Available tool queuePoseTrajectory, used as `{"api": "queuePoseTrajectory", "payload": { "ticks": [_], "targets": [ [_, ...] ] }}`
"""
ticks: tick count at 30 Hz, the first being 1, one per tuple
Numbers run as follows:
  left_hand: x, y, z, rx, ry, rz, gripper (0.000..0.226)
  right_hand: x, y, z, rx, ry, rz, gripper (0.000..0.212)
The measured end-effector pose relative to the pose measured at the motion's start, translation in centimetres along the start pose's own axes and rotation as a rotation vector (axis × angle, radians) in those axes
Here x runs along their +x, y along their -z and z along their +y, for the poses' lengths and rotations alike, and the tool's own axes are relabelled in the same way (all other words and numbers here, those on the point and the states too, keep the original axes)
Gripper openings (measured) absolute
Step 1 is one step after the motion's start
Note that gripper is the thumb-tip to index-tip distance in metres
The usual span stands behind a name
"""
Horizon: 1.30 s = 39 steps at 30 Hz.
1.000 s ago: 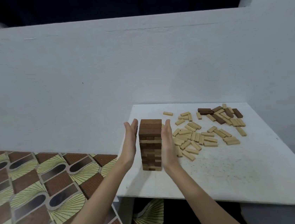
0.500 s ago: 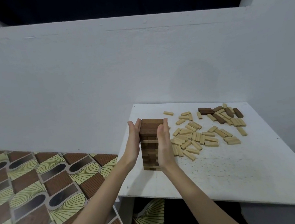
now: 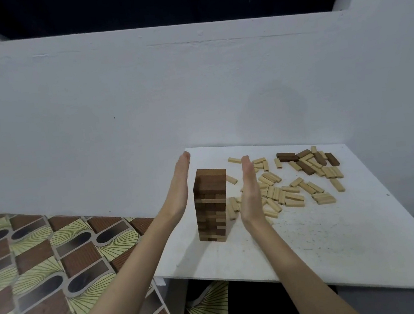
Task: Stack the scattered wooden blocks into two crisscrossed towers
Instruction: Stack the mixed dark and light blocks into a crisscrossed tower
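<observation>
A tall crisscrossed tower (image 3: 211, 205) of mostly dark brown blocks stands near the left edge of the white table (image 3: 326, 241). My left hand (image 3: 178, 188) is flat and upright just left of the tower, a small gap apart. On the other side my right hand (image 3: 249, 190) stands flat with straight fingers, also clear of the tower. Several light blocks (image 3: 285, 194) lie scattered behind and right of my right hand. A few dark blocks (image 3: 309, 160) lie mixed with light ones at the far right.
A white wall (image 3: 144, 112) rises directly behind the table. Left of the table lies a patterned brown and yellow floor (image 3: 45, 265). The table's front edge (image 3: 266, 278) overhangs a dark gap below.
Half a second ago both palms pressed the tower's sides near its top. Now both hands have drawn outward and stand apart from it. The tower stays upright.
</observation>
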<state>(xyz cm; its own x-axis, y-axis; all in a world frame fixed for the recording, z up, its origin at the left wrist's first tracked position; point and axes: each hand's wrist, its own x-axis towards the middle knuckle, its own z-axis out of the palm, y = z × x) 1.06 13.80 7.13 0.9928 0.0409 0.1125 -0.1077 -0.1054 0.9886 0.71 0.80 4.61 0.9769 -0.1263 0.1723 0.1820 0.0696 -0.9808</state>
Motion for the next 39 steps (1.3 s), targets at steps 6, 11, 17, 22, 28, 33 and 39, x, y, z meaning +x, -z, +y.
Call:
{"api": "queuePoseTrajectory", "payload": {
  "ticks": [6, 11, 17, 22, 28, 33, 39],
  "targets": [
    [0.6, -4.5, 2.7, -0.012, -0.200, -0.002, 0.031, 3.2, 7.4, -0.2, -0.094, 0.029, 0.180, 0.039],
    [2.1, -11.9, 0.3, 0.013, -0.157, -0.062, 0.017, 5.2, 13.8, 2.4, -0.223, 0.016, 0.281, 0.016],
    [4.9, -19.7, -5.9, 0.198, -0.003, -0.148, 0.021, 7.4, 19.9, 5.4, -0.385, -0.066, 0.267, 0.016],
    [8.1, -24.0, -9.0, 0.333, 0.030, -0.190, 0.019, 10.8, 23.2, 8.0, -0.525, -0.166, 0.204, 0.011],
    [15.1, -26.8, -10.5, 0.550, -0.063, -0.225, 0.023, 16.6, 25.0, 10.5, -0.762, -0.195, 0.115, 0.022],
    [21.1, -28.5, -12.1, 0.753, -0.202, -0.234, 0.025, 21.7, 26.8, 12.6, -1.017, -0.044, 0.127, 0.029],
    [25.9, -30.9, -14.1, 1.011, -0.174, -0.343, 0.039, 27.4, 29.2, 14.4, -1.419, -0.115, -0.006, 0.047]
  ]
}}
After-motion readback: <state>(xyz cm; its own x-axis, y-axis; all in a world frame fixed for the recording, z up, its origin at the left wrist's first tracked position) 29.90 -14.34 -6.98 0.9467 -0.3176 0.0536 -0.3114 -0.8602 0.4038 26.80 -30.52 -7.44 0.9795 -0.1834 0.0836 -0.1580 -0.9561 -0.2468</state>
